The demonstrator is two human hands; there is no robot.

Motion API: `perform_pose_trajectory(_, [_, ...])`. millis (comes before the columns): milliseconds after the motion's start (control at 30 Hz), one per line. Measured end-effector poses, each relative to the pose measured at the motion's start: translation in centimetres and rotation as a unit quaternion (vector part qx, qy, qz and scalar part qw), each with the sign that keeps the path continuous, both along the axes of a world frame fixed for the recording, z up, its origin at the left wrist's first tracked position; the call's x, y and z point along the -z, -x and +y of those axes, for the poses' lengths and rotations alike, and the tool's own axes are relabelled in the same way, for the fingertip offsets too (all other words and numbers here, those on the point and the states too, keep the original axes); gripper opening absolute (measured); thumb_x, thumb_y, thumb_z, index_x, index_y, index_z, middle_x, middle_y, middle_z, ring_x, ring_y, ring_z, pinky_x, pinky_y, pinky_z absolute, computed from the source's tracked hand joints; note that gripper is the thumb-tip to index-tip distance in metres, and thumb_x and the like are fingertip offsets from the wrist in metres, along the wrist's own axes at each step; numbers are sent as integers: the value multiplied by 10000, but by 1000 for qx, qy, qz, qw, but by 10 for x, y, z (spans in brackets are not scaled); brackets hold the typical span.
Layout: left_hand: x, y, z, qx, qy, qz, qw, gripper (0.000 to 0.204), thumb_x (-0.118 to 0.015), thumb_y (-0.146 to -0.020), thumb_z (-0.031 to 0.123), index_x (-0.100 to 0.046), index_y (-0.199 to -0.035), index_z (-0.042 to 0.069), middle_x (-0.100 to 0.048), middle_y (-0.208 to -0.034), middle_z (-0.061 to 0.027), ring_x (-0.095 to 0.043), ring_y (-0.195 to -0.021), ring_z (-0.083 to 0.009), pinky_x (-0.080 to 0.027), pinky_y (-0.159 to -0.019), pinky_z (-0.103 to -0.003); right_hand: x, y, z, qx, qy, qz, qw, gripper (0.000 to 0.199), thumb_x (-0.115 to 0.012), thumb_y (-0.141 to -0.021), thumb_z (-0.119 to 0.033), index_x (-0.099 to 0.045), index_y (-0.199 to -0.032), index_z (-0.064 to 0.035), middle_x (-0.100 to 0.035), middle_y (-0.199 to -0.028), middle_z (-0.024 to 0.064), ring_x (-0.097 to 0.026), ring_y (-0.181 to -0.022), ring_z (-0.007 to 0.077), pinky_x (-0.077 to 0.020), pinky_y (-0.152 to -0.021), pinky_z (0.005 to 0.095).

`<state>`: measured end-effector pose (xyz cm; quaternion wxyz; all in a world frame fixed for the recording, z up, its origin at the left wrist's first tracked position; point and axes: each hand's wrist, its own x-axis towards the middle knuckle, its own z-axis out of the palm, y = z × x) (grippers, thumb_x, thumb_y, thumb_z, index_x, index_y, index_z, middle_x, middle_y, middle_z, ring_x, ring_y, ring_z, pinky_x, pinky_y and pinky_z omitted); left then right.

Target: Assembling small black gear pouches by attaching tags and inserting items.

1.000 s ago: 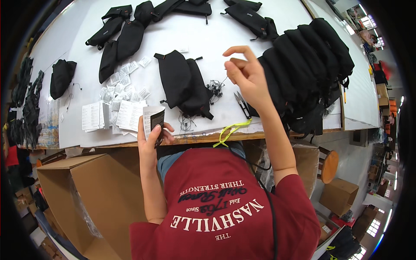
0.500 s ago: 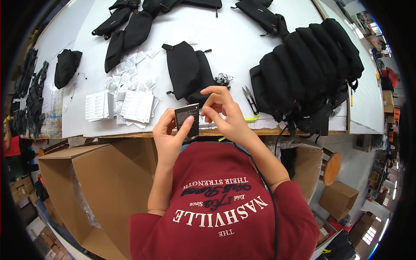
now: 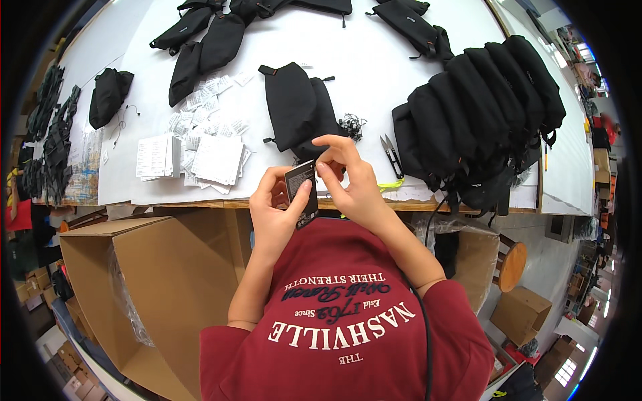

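My left hand (image 3: 273, 207) grips a black printed hang tag (image 3: 297, 175), thumb across its face, just off the table's near edge. At the tag's top corner is my right hand (image 3: 354, 184), its thumb and a fingertip pinched together and the other fingers curled above. Whatever lies in that pinch is too small to make out. Just beyond my hands a black pouch-like bag (image 3: 291, 107) lies on the white table. Beside it sits a small tangle of black cords (image 3: 351, 125). Thread snips (image 3: 392, 157) with dark handles rest to the right.
Two stacks of printed white leaflets (image 3: 217, 162) and a scatter of small white labels (image 3: 200, 110) lie at left. A row of black bags (image 3: 468, 107) fills the right side. More black bags (image 3: 224, 40) lie farther back. An open cardboard box (image 3: 167, 287) stands below the table edge.
Both hands and the tag sit slightly farther right in the picture; the tag is tilted more. The table things also appear shifted slightly right. The pinch at the tag's corner continues.
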<state>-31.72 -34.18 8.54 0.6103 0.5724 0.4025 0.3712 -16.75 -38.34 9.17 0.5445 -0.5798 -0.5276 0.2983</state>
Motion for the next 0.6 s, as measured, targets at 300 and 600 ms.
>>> perform_pose_trajectory(300, [2, 0, -1, 9, -2, -1, 1000, 165, -676, -850, 68, -599, -988, 19, -618, -798, 17, -549, -692, -13, -409, -575, -159, 2, 3, 0, 11, -24, -42, 999, 282, -607, -846, 1, -558, -1116, -62, -563, -717, 49, -503, -571, 145, -426, -545, 267])
perform_pose_trajectory(600, [7, 19, 9, 90, -100, -61, 989, 167, -573, -937, 118, -629, -1032, -7, -547, -760, 11, -483, -609, -62, -393, -555, -195, -7, -11, -7, 16, -5, -9, 1000, 116, -764, -748, -72, -697, -841, -54, -600, -643, -7, -433, -506, 45, -308, -455, 210])
